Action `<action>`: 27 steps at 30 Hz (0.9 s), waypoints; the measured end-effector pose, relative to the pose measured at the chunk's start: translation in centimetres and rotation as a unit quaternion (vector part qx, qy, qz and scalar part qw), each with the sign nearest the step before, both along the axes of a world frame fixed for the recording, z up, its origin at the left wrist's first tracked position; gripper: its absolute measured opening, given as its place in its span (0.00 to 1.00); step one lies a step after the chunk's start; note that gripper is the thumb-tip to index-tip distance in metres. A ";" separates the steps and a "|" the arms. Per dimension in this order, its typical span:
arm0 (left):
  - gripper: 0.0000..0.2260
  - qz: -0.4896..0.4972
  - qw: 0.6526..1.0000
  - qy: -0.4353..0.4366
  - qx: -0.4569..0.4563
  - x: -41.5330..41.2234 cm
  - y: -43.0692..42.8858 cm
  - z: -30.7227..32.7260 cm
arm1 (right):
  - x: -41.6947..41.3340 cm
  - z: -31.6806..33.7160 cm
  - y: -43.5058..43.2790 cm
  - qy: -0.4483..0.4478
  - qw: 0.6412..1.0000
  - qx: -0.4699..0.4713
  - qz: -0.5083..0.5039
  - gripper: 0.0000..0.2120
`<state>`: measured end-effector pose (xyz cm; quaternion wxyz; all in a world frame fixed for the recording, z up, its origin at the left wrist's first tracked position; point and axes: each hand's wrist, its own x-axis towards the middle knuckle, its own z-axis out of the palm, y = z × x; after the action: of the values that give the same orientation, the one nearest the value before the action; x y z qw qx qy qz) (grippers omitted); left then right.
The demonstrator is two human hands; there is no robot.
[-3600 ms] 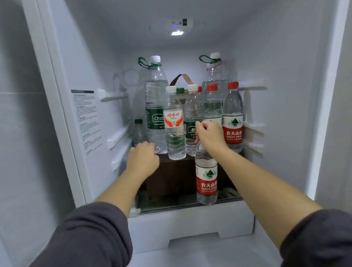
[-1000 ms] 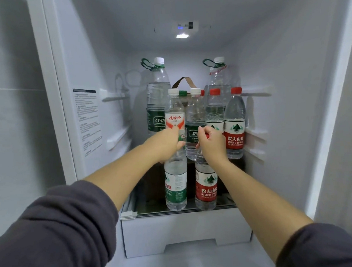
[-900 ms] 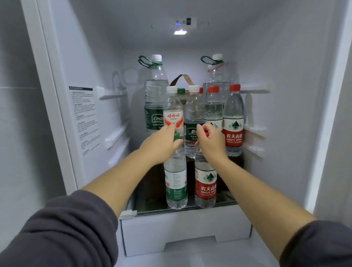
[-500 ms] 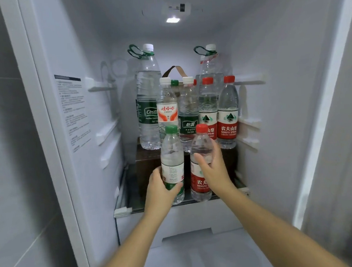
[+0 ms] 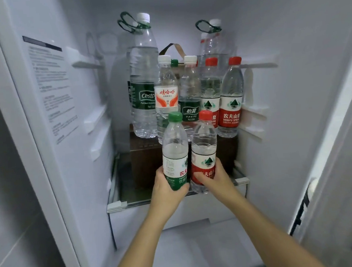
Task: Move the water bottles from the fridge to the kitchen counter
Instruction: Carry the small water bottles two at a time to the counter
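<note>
one head-worn view looks forward, slightly down, close into the fridge (image 5: 294,108).

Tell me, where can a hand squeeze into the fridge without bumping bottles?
The shelf strip between the box and the left wall is bare. On the box the bottles stand packed together. In front, the left hand holds the green-cap bottle, the right hand the red-cap bottle.

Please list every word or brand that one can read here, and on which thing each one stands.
"Cestb", cut off: large green-label bottle.
"娃哈哈": orange-label bottle.
"怡寶": dark-green-label bottle.
"农夫山泉", "NONGFU": rightmost standing bottle.
"饮用": green-cap bottle in left hand.
"夫山": red-cap bottle in right hand.
Wall sticker: too blurred to read.
</note>
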<state>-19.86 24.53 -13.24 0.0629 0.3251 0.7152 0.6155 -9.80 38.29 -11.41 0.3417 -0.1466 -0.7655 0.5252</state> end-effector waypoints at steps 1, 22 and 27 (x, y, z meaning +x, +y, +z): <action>0.36 0.017 1.000 -0.003 0.002 0.2 0.4 0.0 | 0.1 -0.2 0.1 -0.001 1.000 0.002 -0.003 0.25; 0.24 -0.160 0.973 -0.047 0.161 17.6 -6.3 1.8 | 21.5 1.0 -9.4 0.038 0.998 -0.038 -0.029 0.28; 0.22 -0.214 0.957 -0.047 0.188 25.8 -9.2 2.6 | 31.2 2.7 -13.4 0.049 0.997 -0.002 -0.051 0.26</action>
<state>5.95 15.29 -10.63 0.1645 0.4477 0.4964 0.7253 21.43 24.87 -8.71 0.4049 -0.1606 -0.7384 0.5148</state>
